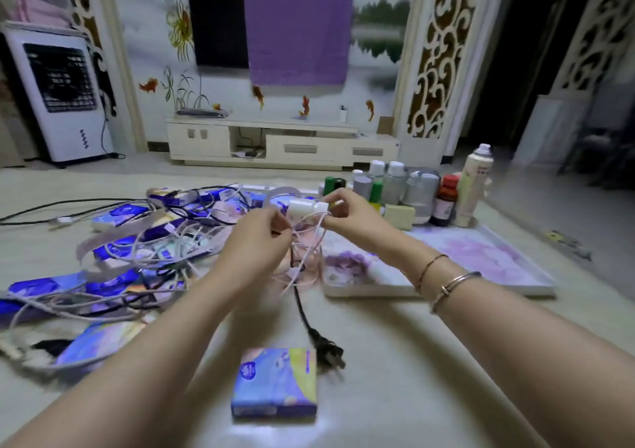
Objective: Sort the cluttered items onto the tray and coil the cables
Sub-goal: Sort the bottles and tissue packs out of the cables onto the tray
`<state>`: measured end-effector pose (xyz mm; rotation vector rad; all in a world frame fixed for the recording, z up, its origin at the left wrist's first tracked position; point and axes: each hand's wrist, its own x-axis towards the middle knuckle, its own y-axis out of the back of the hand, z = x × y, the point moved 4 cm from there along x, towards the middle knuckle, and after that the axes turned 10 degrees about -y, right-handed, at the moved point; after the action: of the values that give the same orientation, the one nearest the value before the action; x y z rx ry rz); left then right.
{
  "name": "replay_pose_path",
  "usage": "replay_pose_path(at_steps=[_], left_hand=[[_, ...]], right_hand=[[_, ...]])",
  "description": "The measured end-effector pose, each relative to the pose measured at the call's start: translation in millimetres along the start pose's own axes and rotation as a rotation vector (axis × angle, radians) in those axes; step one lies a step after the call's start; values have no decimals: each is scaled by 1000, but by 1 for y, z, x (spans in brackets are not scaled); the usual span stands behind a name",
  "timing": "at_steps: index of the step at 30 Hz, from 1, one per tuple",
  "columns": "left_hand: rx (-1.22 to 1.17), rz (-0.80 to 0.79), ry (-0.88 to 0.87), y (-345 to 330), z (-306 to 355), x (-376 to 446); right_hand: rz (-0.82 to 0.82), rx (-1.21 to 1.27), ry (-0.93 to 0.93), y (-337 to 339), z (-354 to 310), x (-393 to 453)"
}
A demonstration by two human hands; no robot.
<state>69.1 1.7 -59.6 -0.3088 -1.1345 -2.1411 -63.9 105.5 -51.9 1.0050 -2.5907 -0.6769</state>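
Both hands are raised over the floor in the middle of the head view. My right hand pinches a white charger plug with its thin pale cable hanging in loops below. My left hand pinches that cable just left of the plug. A black power cord trails down to its plug on the floor. The flowered white tray lies to the right, with several bottles standing at its far edge. A tangle of cables and blue tissue packs covers the floor on the left.
One blue tissue pack lies alone on the floor close in front of me. A white TV cabinet stands along the far wall, and an air cooler at the far left. A dark doorway opens at the right.
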Motion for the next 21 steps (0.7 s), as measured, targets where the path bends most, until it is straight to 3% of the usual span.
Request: replay_pose_path(at_steps=[9, 16, 21], left_hand=[[-31, -93, 7, -29, 4, 3], [-27, -226, 36, -27, -2, -4], [-5, -263, 32, -27, 6, -8]], right_hand=[[-199, 153, 109, 8, 15, -18], [-414, 398, -20, 6, 18, -17], [-484, 307, -90, -2, 19, -23]])
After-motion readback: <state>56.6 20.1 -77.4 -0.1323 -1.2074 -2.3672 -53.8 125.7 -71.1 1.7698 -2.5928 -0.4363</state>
